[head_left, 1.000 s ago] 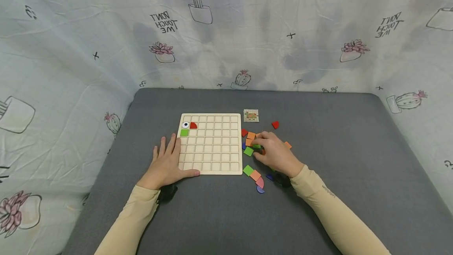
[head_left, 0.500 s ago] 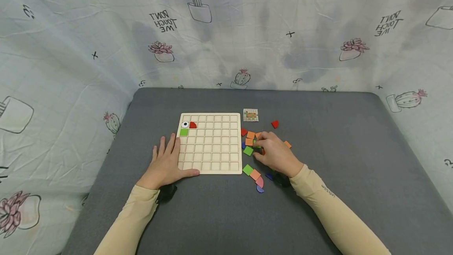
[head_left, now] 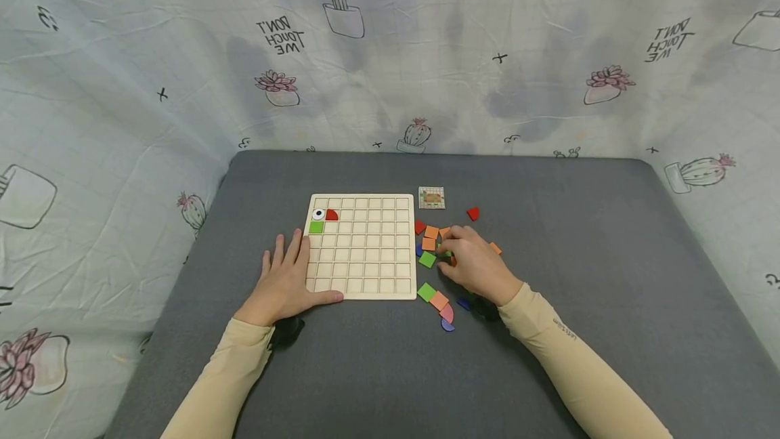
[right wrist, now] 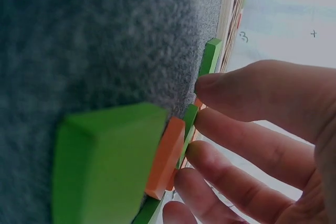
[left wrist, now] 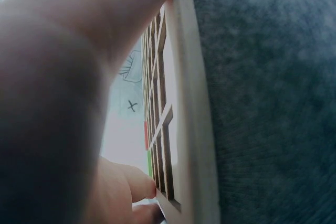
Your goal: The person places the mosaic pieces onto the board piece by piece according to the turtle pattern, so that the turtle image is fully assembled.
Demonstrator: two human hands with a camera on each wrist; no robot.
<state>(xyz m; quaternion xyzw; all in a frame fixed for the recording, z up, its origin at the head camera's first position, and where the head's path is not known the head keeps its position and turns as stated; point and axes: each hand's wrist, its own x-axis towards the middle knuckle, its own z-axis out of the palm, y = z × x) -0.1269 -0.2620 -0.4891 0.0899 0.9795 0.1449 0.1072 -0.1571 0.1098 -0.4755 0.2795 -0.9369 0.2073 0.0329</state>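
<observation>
My left hand (head_left: 285, 281) rests spread at the near left corner of the wooden grid board (head_left: 372, 256), with its thumb along the front edge. On the board's upper left sit a white eye disc (head_left: 319, 214), a red quarter-round tile (head_left: 332, 215) and a green square tile (head_left: 316, 227). My right hand (head_left: 472, 256) reaches down into the loose tiles right of the board. In the right wrist view its thumb and forefinger stand slightly apart, and its fingertips are right at a green tile (right wrist: 189, 124). An orange tile (right wrist: 167, 156) lies beside that one.
A small picture card (head_left: 431, 198) lies past the board's upper right corner. Farther right is a lone red tile (head_left: 473, 213). Nearer me lie a green tile (head_left: 426, 291), an orange tile (head_left: 439, 301), a pink tile (head_left: 447, 313) and a blue half-round tile (head_left: 447, 324).
My right fingertips shift very slightly among the tiles, around a green one. The left hand and the board hold their place.
</observation>
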